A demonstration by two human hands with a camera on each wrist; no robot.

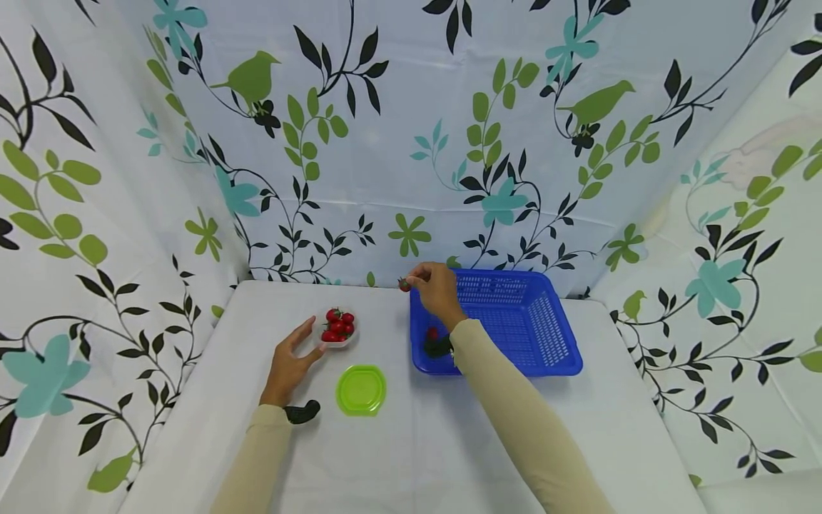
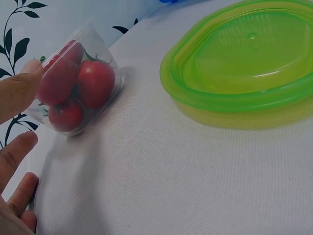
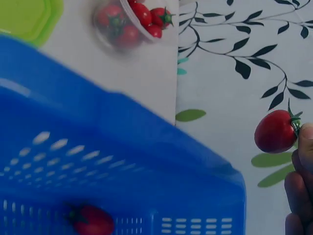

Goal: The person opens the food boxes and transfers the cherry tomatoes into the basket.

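Observation:
Between the thumb and fingers of my right hand a red cherry tomato is pinched by its green stem, near the blue basket's left back corner. The blue plastic basket has perforated walls; another tomato lies inside, beside a dark green item partly hidden by the right arm. My left hand is at the left of a small clear container, its fingers spread and one fingertip right at the container's wall. Several red tomatoes fill that container.
A bright green lid-like dish lies on the white table in front of the container. By the left wrist rests a dark green cucumber-like item, partly covered by the sleeve. Patterned curtains enclose the table's back and sides.

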